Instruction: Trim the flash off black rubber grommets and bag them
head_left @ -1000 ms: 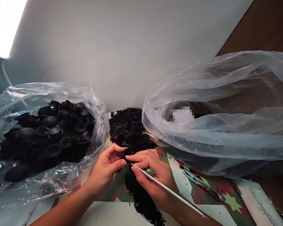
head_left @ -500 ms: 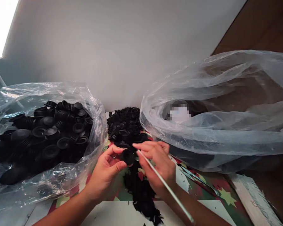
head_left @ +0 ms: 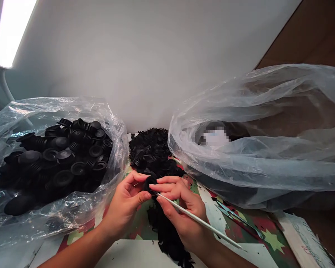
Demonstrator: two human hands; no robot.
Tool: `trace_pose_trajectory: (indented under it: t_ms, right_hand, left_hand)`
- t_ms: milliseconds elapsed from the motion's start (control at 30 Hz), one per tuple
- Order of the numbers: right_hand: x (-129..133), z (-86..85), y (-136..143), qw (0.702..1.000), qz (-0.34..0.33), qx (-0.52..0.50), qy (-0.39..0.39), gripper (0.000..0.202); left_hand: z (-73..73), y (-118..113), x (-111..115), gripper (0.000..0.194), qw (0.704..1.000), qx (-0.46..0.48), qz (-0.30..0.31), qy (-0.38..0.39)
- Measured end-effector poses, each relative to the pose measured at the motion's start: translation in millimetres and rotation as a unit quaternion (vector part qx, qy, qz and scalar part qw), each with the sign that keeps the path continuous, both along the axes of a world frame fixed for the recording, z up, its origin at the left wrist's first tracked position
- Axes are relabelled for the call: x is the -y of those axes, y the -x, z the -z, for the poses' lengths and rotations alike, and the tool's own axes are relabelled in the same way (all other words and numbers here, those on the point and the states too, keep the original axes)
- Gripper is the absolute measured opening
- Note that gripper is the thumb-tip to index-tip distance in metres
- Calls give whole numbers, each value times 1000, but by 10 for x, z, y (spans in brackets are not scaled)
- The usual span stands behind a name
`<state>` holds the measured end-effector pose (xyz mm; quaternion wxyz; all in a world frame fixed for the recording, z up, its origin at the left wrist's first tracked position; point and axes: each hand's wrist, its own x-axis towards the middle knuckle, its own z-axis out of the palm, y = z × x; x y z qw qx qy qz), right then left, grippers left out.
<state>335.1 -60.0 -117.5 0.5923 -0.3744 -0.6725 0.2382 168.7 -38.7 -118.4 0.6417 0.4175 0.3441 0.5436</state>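
Observation:
Between the thumb and fingers of my left hand (head_left: 128, 199) is a round black ribbed rubber plug (head_left: 150, 183). My right hand (head_left: 184, 208) is closed around a thin white stick-like tool (head_left: 201, 221), whose far end slants down to the right over the forearm. The tool's tip meets the plug's edge, and right fingertips also touch the plug. What the tip itself looks like is too small to tell. Below and behind my hands lie black rubber scraps (head_left: 174, 238), partly covered by the right hand.
At left a clear plastic bag (head_left: 118, 149) holds many black ribbed plugs (head_left: 64, 156). A heap of black pieces (head_left: 149, 143) lies against the wall. To the right stand another plastic bag (head_left: 254, 163), scissors (head_left: 240, 219) and a white board (head_left: 304, 242). A lamp (head_left: 15, 33) glows upper left.
My right hand has moved left and brought the tool's tip to the plug, its fingers now touching it. The left hand keeps its hold. The view has shifted slightly.

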Motion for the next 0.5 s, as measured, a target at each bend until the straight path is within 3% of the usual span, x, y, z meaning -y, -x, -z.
trace_pose_trajectory:
  t_ms: [200, 333, 500]
  right_hand:
    - [18, 7, 8, 1000, -7, 13, 8, 14]
    - [14, 22, 17, 999, 9, 40, -28, 16]
    - [-70, -1, -11, 990, 88, 81, -71, 18]
  left_hand:
    - [19, 1, 1, 30, 999, -18, -18, -19]
    - [28, -20, 16, 29, 997, -41, -51, -34]
    - [11, -39, 34, 28, 997, -42, -48, -41]
